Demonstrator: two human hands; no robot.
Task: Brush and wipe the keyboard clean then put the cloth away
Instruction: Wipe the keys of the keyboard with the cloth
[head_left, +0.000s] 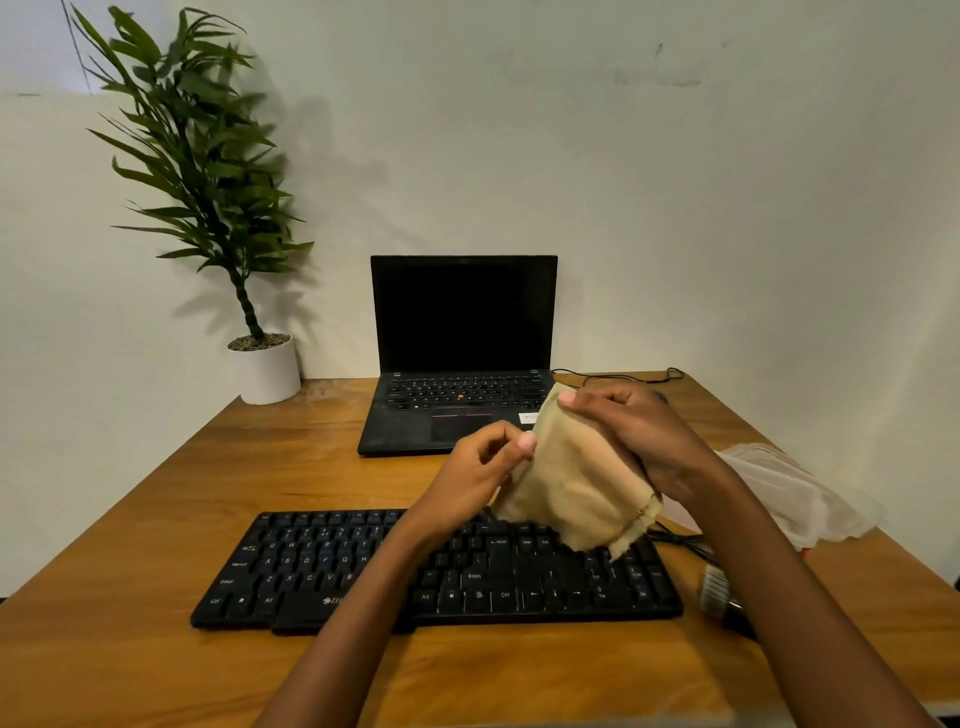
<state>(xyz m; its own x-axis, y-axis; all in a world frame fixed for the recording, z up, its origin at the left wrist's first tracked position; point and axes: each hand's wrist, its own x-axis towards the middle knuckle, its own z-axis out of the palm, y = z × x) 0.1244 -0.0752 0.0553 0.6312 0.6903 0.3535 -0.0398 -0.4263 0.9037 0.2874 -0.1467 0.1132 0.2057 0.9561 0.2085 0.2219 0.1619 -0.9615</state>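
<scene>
Wooden desk surface (130, 545) is occupied nearest by a black keyboard (311, 571). Over the keyboard's right half, a beige cloth (576, 483) is held up. Its left edge is pinched by the left hand (478, 478), and its top is gripped by the curled fingers of the right hand (639, 436). Beyond the keyboard, an open laptop (462, 322) is set. Beyond and to the left of the keyboard, a potted plant (208, 171) is placed against a white wall (727, 182).

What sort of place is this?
Likely a desk in a home or small office: a wooden table against a plain wall, with an open laptop, a separate keyboard and a potted plant.
</scene>
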